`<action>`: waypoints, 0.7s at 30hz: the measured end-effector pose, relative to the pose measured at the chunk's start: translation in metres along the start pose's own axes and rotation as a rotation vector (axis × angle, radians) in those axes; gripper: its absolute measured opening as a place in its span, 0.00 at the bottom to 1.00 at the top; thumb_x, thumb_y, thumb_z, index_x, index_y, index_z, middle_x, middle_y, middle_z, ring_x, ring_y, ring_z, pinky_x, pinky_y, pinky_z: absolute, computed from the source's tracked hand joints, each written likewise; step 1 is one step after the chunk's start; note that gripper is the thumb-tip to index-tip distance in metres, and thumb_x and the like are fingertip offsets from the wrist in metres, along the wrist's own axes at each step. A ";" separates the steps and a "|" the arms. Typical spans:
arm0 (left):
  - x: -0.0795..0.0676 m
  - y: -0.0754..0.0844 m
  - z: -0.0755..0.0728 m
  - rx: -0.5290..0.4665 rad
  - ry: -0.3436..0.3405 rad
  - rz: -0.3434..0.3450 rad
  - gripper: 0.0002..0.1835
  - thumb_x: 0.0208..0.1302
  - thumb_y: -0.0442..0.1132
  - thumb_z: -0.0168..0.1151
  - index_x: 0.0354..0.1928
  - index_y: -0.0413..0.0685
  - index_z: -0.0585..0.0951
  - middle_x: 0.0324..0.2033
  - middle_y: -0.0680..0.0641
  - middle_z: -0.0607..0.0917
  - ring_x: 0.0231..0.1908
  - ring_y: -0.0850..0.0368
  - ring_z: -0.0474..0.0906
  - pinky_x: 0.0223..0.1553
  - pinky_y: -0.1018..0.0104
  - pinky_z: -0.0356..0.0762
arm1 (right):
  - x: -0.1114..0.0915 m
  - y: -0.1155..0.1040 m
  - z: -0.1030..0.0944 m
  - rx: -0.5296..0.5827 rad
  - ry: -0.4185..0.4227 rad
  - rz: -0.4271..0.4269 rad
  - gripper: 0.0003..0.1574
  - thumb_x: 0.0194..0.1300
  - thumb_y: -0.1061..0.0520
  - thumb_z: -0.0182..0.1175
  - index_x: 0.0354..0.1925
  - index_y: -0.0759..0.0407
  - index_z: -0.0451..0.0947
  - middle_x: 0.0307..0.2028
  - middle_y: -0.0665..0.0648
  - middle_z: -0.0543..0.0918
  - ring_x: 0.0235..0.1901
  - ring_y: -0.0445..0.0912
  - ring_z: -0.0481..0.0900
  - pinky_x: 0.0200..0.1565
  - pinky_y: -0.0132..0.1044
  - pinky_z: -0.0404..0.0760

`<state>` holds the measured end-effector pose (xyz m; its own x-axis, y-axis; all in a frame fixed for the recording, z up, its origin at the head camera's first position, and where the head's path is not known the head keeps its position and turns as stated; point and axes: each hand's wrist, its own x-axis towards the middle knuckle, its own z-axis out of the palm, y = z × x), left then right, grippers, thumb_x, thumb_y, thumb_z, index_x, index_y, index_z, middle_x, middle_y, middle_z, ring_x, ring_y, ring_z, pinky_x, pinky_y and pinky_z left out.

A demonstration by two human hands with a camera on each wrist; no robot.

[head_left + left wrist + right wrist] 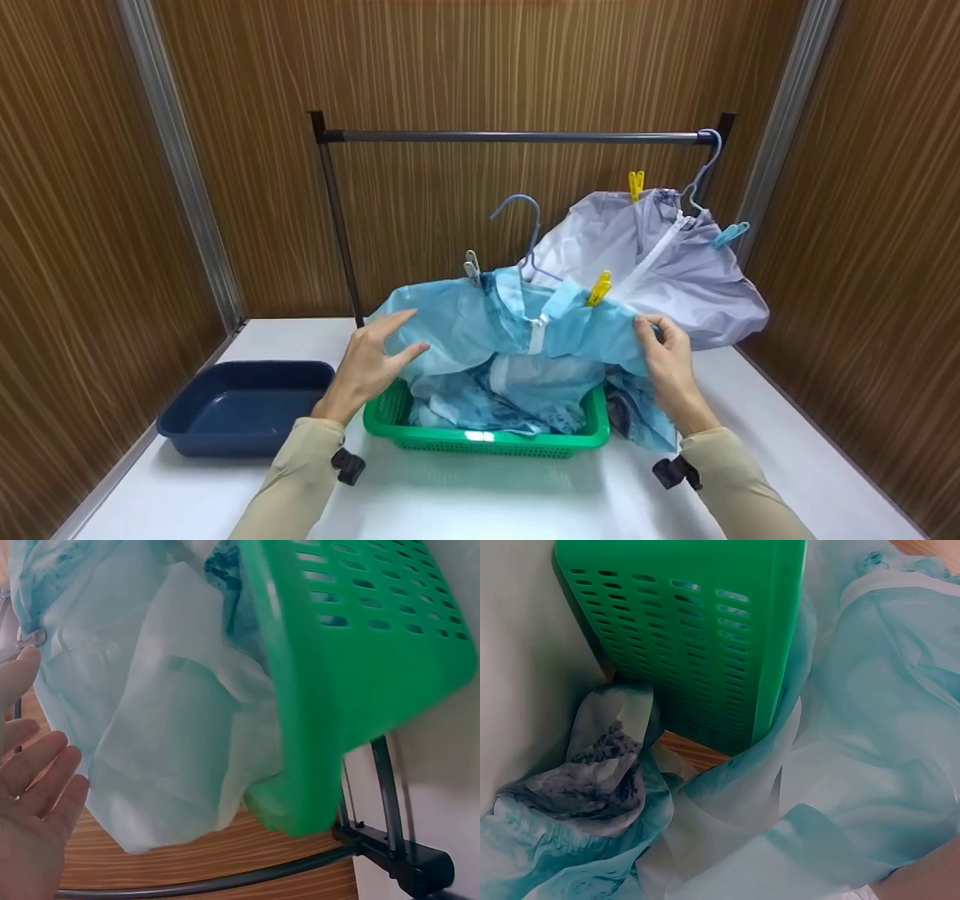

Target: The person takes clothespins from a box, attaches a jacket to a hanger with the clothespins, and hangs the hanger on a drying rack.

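Note:
A light blue zip jacket [442, 319] is on a blue-violet hanger [535, 225], its hook free of any bar. A whitish clothespin [472, 268] and a yellow clothespin [599, 289] sit at its shoulders. The jacket's lower part lies in and over a green basket [487, 441]; some cloth spills past the basket's right side. With thumb and fingers my right hand [667, 367] pinches the jacket's right shoulder. Fingers spread, my left hand [366, 369] is beside the left shoulder, gripping nothing. In the right wrist view, only a sliver of the hand shows.
Behind stands a black clothes rack [510, 137]. At its right end hangs a lavender jacket [682, 277] with a yellow clothespin [636, 184] and a blue clothespin [730, 235]. A dark blue basin [247, 444] stands at the left on the white table [465, 502]. Wood-patterned walls enclose three sides.

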<state>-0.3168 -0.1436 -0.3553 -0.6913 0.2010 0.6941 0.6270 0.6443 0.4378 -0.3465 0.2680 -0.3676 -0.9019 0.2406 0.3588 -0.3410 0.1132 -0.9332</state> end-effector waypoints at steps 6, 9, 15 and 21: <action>-0.017 -0.009 -0.002 0.035 -0.010 0.021 0.19 0.61 0.39 0.69 0.53 0.40 0.83 0.51 0.41 0.85 0.56 0.44 0.79 0.58 0.48 0.77 | -0.001 -0.002 -0.001 0.030 0.036 -0.008 0.16 0.73 0.50 0.54 0.39 0.64 0.74 0.25 0.45 0.72 0.28 0.39 0.70 0.33 0.30 0.72; -0.026 -0.015 -0.003 0.057 -0.051 -0.008 0.14 0.62 0.37 0.68 0.50 0.42 0.85 0.49 0.44 0.86 0.53 0.46 0.81 0.56 0.50 0.78 | 0.001 -0.003 0.001 0.026 0.066 -0.003 0.15 0.73 0.50 0.54 0.39 0.63 0.75 0.25 0.44 0.72 0.28 0.39 0.70 0.33 0.29 0.72; -0.040 -0.025 -0.003 0.144 -0.183 -0.025 0.11 0.63 0.39 0.68 0.46 0.44 0.87 0.44 0.47 0.87 0.50 0.49 0.81 0.54 0.50 0.79 | 0.007 -0.007 0.001 0.011 0.126 0.007 0.17 0.74 0.50 0.54 0.43 0.64 0.75 0.28 0.44 0.73 0.31 0.39 0.71 0.36 0.28 0.73; -0.053 -0.031 -0.004 0.197 -0.273 0.001 0.15 0.64 0.46 0.67 0.47 0.44 0.86 0.45 0.46 0.86 0.50 0.50 0.80 0.53 0.51 0.79 | 0.012 -0.013 -0.003 0.001 0.175 0.013 0.18 0.74 0.48 0.52 0.46 0.63 0.75 0.28 0.44 0.74 0.30 0.38 0.73 0.35 0.28 0.74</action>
<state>-0.2978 -0.1774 -0.4030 -0.7781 0.3750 0.5039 0.5648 0.7688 0.2999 -0.3517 0.2720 -0.3512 -0.8462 0.4066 0.3444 -0.3297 0.1081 -0.9379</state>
